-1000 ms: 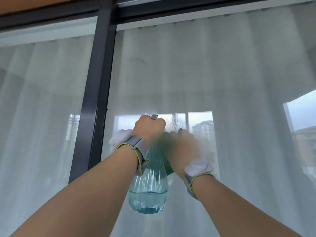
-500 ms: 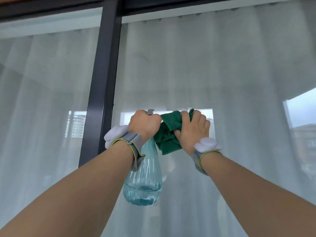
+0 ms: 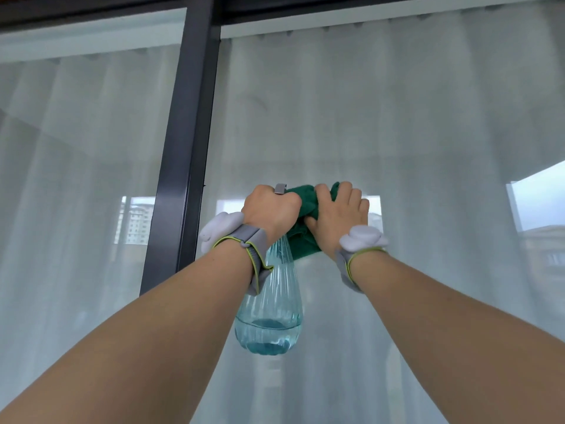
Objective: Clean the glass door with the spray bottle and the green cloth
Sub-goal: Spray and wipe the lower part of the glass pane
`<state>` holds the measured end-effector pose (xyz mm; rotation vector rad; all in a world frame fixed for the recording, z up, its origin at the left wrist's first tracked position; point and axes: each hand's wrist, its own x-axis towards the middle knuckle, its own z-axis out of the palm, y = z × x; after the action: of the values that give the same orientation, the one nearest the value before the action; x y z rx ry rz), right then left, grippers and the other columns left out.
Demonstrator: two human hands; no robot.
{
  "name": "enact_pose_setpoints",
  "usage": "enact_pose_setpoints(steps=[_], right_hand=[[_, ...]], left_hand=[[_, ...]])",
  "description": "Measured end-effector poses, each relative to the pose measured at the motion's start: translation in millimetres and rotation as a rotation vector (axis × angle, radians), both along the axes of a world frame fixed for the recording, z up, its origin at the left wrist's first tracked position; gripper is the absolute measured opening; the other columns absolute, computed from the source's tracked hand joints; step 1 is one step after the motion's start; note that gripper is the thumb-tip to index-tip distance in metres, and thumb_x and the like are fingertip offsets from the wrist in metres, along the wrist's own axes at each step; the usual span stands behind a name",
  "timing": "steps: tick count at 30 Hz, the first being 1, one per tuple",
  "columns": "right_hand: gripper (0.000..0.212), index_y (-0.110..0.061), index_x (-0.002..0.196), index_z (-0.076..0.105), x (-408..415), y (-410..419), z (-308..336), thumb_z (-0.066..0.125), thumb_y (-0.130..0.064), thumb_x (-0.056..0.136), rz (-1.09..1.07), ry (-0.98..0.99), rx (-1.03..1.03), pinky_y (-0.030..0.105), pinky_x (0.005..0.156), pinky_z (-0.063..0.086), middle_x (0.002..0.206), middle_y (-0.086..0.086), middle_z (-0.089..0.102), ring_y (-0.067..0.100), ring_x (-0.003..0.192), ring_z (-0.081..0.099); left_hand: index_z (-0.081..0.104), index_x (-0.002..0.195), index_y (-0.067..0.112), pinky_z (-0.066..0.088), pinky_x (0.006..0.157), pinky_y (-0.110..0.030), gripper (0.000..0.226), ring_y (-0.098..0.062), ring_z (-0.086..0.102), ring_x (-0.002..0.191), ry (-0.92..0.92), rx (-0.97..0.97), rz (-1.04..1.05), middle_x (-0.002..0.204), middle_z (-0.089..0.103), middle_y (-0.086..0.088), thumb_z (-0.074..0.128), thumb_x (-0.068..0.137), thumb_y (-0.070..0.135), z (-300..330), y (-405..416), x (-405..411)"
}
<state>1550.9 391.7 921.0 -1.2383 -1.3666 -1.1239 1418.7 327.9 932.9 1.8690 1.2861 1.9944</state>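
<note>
Left hand [image 3: 270, 209]: I'm gripping one spray bottle [image 3: 270, 313].
Right hand [image 3: 336, 218]: I'm pressing one green cloth [image 3: 302, 243] on glass door [image 3: 397, 133], fingers clutching it.

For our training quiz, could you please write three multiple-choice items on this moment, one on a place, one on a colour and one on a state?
1. Where is the green cloth?
A. Draped over the left forearm
B. Under the right hand against the glass door
C. Hanging on the dark door frame

2. What colour is the liquid in the spray bottle?
A. Pale blue
B. Orange
C. Dark red

3. How full is the spray bottle held by the left hand?
A. Full to the neck
B. Completely empty
C. Liquid in the bottom part only

Answers:
1 B, the right hand presses the cloth on the pane.
2 A, blue liquid shows through the clear ribbed body.
3 C, the liquid line sits low in the bottle.
</note>
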Motion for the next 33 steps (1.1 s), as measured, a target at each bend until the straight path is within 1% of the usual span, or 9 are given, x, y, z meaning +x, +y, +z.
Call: enact_pose_setpoints(steps=[5,8,10,13,15,20,23,29,33], right_hand=[[0.041,-0.02,0.116,0.039,17.1,-8.0,39.5,0.052,-0.042,0.085,0.026,0.238,-0.036,0.038,0.078,0.023,0.117,0.015,0.036,0.031,0.103,0.037],[0.041,-0.018,0.113,0.038,22.5,-7.7,30.5,0.053,-0.042,0.084,0.036,0.366,-0.009,0.04,0.081,0.026,0.117,0.015,0.036,0.031,0.103,0.036],[0.042,-0.019,0.114,0.037,11.6,-9.5,11.0,0.055,-0.043,0.083,0.046,0.418,-0.007,0.041,0.083,0.029,0.117,0.015,0.036,0.031,0.103,0.037],[0.048,-0.02,0.117,0.042,-25.7,-4.2,-32.5,0.061,-0.044,0.08,0.033,0.234,-0.046,0.041,0.079,0.031,0.115,0.014,0.041,0.031,0.099,0.04],[0.045,-0.018,0.108,0.05,-50.7,0.2,-52.3,0.066,-0.042,0.073,0.051,0.085,-0.045,0.039,0.072,0.031,0.103,0.013,0.045,0.029,0.087,0.042],[0.034,-0.018,0.103,0.05,-84.2,6.8,-16.4,0.062,-0.038,0.079,0.048,-0.017,-0.035,0.036,0.068,0.025,0.099,0.011,0.046,0.027,0.083,0.042],[0.031,-0.02,0.116,0.04,-84.0,8.5,17.1,0.048,-0.036,0.09,0.064,-0.013,-0.068,0.034,0.074,0.021,0.113,0.01,0.039,0.027,0.097,0.038],[0.038,-0.019,0.117,0.038,-42.6,2.9,29.1,0.051,-0.037,0.086,0.086,0.135,-0.048,0.036,0.077,0.021,0.116,0.013,0.036,0.029,0.101,0.037],[0.046,-0.017,0.12,0.039,15.5,-2.5,18.9,0.057,-0.039,0.083,0.043,0.303,0.024,0.04,0.084,0.028,0.119,0.017,0.036,0.033,0.103,0.037]], left_hand=[[0.049,0.072,0.011,0.03,0.057,-0.028,0.013,-0.03,0.043,0.065,-0.004,-0.001,0.001,0.076,0.055,-0.008,0.054,0.074,0.023,6.3,-17.2,4.0],[0.057,0.08,0.008,0.034,0.061,-0.028,0.029,-0.031,0.049,0.07,-0.052,-0.015,-0.013,0.085,0.064,-0.011,0.048,0.061,0.027,6.2,-21.9,4.9],[0.054,0.077,0.009,0.032,0.06,-0.028,0.022,-0.031,0.047,0.07,-0.045,-0.028,-0.018,0.082,0.061,-0.009,0.05,0.064,0.026,3.0,-22.0,1.1],[0.044,0.07,0.013,0.027,0.055,-0.029,0.015,-0.029,0.041,0.064,-0.015,-0.042,0.008,0.075,0.051,-0.006,0.054,0.079,0.018,1.4,-20.4,-10.6],[0.046,0.072,0.012,0.028,0.055,-0.028,0.011,-0.027,0.043,0.064,-0.025,-0.026,0.039,0.08,0.056,-0.008,0.053,0.078,0.019,4.9,-21.8,-20.1],[0.053,0.083,0.008,0.031,0.055,-0.029,0.008,-0.028,0.047,0.068,-0.02,0.015,0.13,0.08,0.054,-0.006,0.054,0.086,0.015,16.8,-28.1,-45.0],[0.049,0.077,0.01,0.029,0.054,-0.029,0.013,-0.028,0.045,0.067,-0.016,0.026,0.172,0.075,0.05,-0.005,0.056,0.087,0.015,18.2,-27.4,-48.8],[0.058,0.089,0.007,0.035,0.062,-0.029,0.009,-0.033,0.056,0.081,-0.016,0.022,0.135,0.089,0.059,-0.01,0.056,0.089,0.015,16.8,-21.1,-30.4],[0.052,0.083,0.007,0.03,0.055,-0.029,0.007,-0.028,0.045,0.071,-0.015,0.006,0.022,0.082,0.054,-0.009,0.055,0.087,0.011,10.3,-14.8,-0.6]])
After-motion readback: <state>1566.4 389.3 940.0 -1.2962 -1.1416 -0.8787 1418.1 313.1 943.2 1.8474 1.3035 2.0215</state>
